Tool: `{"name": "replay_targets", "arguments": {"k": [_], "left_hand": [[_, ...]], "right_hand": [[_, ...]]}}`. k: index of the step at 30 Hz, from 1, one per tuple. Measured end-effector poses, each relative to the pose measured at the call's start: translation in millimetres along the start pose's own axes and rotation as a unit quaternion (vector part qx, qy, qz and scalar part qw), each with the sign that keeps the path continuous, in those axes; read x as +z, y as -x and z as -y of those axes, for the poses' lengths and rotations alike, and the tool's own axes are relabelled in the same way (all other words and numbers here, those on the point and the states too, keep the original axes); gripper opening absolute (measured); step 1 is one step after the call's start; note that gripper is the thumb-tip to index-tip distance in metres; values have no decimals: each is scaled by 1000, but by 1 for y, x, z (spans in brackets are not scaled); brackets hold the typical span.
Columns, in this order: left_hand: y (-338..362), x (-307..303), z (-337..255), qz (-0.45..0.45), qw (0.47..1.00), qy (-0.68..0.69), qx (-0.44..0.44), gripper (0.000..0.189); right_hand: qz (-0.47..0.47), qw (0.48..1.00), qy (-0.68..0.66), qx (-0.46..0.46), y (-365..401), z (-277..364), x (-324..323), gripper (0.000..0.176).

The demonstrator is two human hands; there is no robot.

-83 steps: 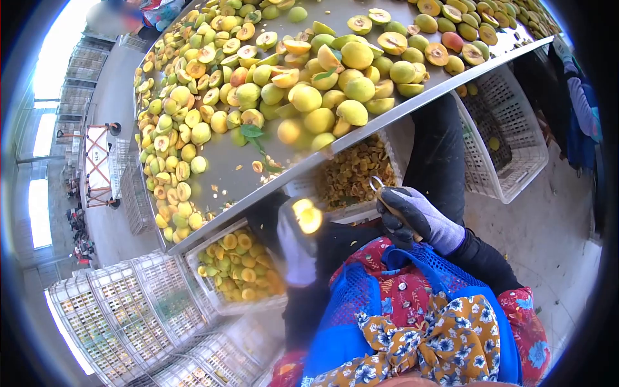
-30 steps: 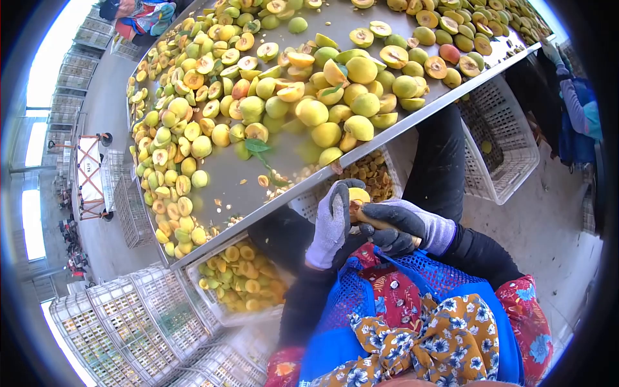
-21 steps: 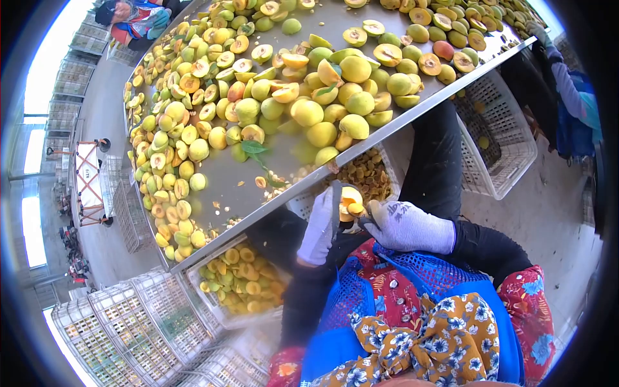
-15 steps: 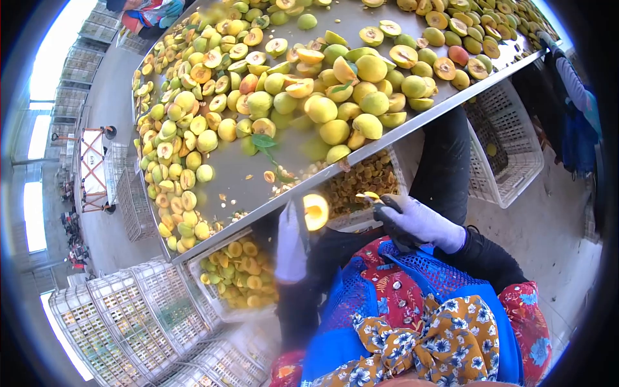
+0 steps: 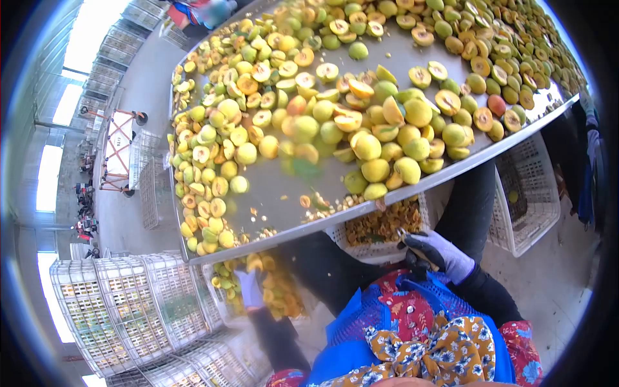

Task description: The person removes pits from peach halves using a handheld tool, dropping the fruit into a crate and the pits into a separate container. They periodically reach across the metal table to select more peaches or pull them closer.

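Observation:
My left hand (image 5: 250, 288), in a pale glove and blurred by motion, is over the crate of yellow fruit halves (image 5: 284, 298) below the table edge. Its fingers look spread, with no fruit showing in them. My right hand (image 5: 448, 251), in a lavender and dark glove, is closed round a small hand tool (image 5: 428, 257) with a brownish handle and a narrow tip. Behind it stands a crate of brownish fruit scraps (image 5: 385, 223). Yellow-green peaches (image 5: 367, 147), whole and halved, some with stones, are heaped on the metal table (image 5: 274, 193).
The table's raised metal rim (image 5: 335, 220) runs across in front of me. A white plastic crate (image 5: 525, 193) stands at right, and stacked crates (image 5: 129, 303) rise at left. A person (image 5: 200, 11) is at the far side; another person's sleeve (image 5: 592, 138) shows at right.
My left hand has moved down and left from the table edge to the crate; the peach half it held is out of its grip. My right hand has drawn back slightly. The view has shifted.

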State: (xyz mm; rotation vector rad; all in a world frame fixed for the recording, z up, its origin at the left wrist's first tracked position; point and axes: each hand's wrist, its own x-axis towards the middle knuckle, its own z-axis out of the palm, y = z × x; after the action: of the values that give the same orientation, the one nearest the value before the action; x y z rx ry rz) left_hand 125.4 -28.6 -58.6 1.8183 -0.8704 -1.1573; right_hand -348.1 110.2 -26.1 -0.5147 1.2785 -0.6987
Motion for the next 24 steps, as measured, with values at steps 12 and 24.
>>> {"name": "replay_targets", "arguments": {"k": [12,24], "left_hand": [[-28,-83,115,-30,749,-662,3,40],[-32,-86,174,73,667,-725,158,57]], "right_hand": [[23,1000,0,1,3,20,16,55],[18,999,8,26,10,9,25,36]]}}
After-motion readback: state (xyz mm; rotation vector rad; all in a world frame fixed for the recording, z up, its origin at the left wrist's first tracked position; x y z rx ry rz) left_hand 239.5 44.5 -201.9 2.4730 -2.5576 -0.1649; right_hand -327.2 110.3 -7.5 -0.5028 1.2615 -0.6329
